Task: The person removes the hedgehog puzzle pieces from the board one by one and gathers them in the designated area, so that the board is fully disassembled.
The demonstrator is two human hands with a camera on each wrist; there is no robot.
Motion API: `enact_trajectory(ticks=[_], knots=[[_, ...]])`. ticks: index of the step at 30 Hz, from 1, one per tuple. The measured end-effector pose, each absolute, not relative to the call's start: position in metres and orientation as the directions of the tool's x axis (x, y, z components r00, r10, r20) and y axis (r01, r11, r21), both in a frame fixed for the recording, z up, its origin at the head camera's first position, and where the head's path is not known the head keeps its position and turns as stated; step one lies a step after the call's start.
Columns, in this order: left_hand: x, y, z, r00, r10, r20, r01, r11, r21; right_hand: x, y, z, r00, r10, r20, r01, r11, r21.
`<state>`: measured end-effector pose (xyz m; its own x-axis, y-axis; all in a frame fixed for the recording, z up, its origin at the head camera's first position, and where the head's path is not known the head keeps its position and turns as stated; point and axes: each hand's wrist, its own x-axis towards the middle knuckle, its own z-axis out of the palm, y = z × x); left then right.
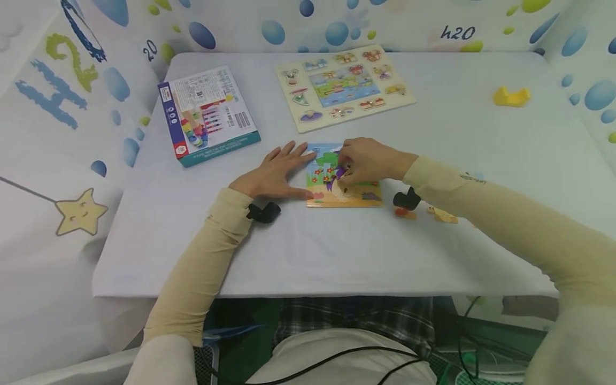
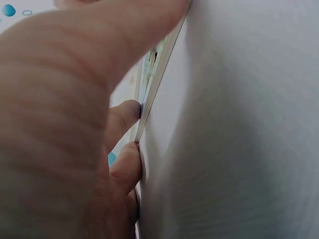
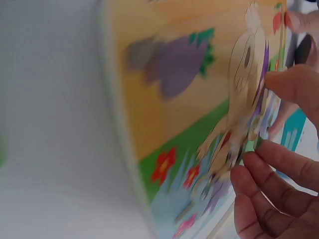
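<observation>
1. The tabletop (image 1: 192, 256) carries a picture puzzle board (image 1: 346, 202), flat in front of the person, between both hands.
2. The left hand (image 1: 274, 175) lies at the board's left edge, fingers spread, thumb and fingertips touching it, gripping nothing.
3. The right hand (image 1: 370, 160) reaches in from the right, over the board; its grip, thumb and fingers curled, pinches a cream-and-purple figure piece (image 3: 241, 74).
4. That piece lies within the board's area, directly under the right grip, so the right hand is nearer; its long axis seems to run near-to-far. Whether it sits flush, I cannot tell.
</observation>
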<state>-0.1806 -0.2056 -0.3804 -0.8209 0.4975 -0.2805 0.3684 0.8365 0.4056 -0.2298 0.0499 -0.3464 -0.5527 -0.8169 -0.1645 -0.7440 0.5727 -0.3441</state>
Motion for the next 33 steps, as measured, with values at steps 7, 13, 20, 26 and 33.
enact_trajectory(ticks=[7,13,20,26,33], knots=[[-0.181,-0.201,-0.379,-0.807,0.517,-0.284,0.382,0.825,0.416,-0.225,0.029,-0.349,-0.543,-0.82,-0.181,-0.762,0.572,-0.304],[-0.183,-0.2,-0.381,-0.805,0.521,-0.285,0.392,0.827,0.402,-0.222,0.027,-0.348,-0.583,-0.781,-0.225,-0.723,0.625,-0.294],[-0.184,-0.202,-0.38,-0.807,0.518,-0.282,0.389,0.827,0.406,-0.223,0.027,-0.35,-0.585,-0.783,-0.214,-0.734,0.623,-0.27],[-0.183,-0.204,-0.382,-0.809,0.515,-0.283,0.383,0.827,0.41,-0.223,0.027,-0.352,-0.563,-0.805,-0.186,-0.758,0.593,-0.271],[-0.182,-0.206,-0.382,-0.809,0.514,-0.285,0.375,0.825,0.422,-0.219,0.029,-0.358,-0.443,-0.892,-0.086,-0.861,0.451,-0.237]])
